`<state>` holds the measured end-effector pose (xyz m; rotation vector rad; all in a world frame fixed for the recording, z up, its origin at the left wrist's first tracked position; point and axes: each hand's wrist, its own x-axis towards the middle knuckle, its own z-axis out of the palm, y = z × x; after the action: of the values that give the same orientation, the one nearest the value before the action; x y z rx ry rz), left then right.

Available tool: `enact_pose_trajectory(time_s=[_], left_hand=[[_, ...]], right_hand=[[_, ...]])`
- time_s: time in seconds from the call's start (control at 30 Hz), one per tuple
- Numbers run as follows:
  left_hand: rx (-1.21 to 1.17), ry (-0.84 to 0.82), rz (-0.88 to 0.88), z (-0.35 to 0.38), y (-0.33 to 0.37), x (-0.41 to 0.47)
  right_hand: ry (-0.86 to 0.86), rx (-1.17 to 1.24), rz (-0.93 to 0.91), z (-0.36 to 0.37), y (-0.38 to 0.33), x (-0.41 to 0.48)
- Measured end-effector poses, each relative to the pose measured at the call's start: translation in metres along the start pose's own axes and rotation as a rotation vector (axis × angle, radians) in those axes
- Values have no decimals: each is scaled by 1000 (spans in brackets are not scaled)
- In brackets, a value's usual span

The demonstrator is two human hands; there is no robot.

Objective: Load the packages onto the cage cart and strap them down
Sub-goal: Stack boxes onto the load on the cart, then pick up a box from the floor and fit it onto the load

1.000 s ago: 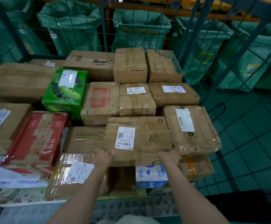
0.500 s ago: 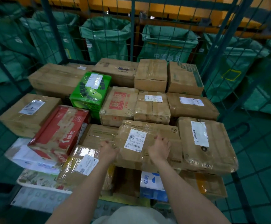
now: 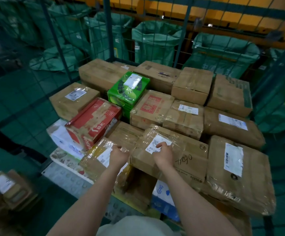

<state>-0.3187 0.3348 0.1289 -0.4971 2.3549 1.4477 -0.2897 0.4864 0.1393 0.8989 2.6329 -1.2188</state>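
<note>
The fingers [image 3: 161, 145] of the right hand [image 3: 164, 155] lie on top of the brown cardboard box wrapped in clear tape [image 3: 187, 155], right on its white label [image 3: 152, 145]. They press down and grasp nothing. The left hand [image 3: 118, 156] is at the box's left edge with its fingers bent. I cannot tell if they hold the edge or only touch it.

A second ago both hands held the near edge of this box. Now they are up on top and at its side. So the box looks put down, in the front row of the green wire cage cart [image 3: 107, 31], just beside the shiny yellow wrapped parcel [image 3: 95, 155].

I think this box is loaded now. One blurry box on the floor [image 3: 10, 188] may come next. No strap shows yet.
</note>
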Motion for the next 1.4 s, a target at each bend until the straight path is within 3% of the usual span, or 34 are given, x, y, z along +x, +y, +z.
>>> enact_pose_trajectory(time_s=[0.23,0.77,1.13,1.4], left_hand=[[-127,103,-144,-13,-33,-31],[-237,236,-174,-77,-74,-60],[-271,377,-188,-196,-133,-92],[-299,472,-273,-259,-205,-122]], right_hand=[[-125,-43,-48,23,2,-19],[-234,-113,-227,68,-30,-55],[-358,-109,-408,166,-102,-138],[-469,-151,-401,227,-114,-200]])
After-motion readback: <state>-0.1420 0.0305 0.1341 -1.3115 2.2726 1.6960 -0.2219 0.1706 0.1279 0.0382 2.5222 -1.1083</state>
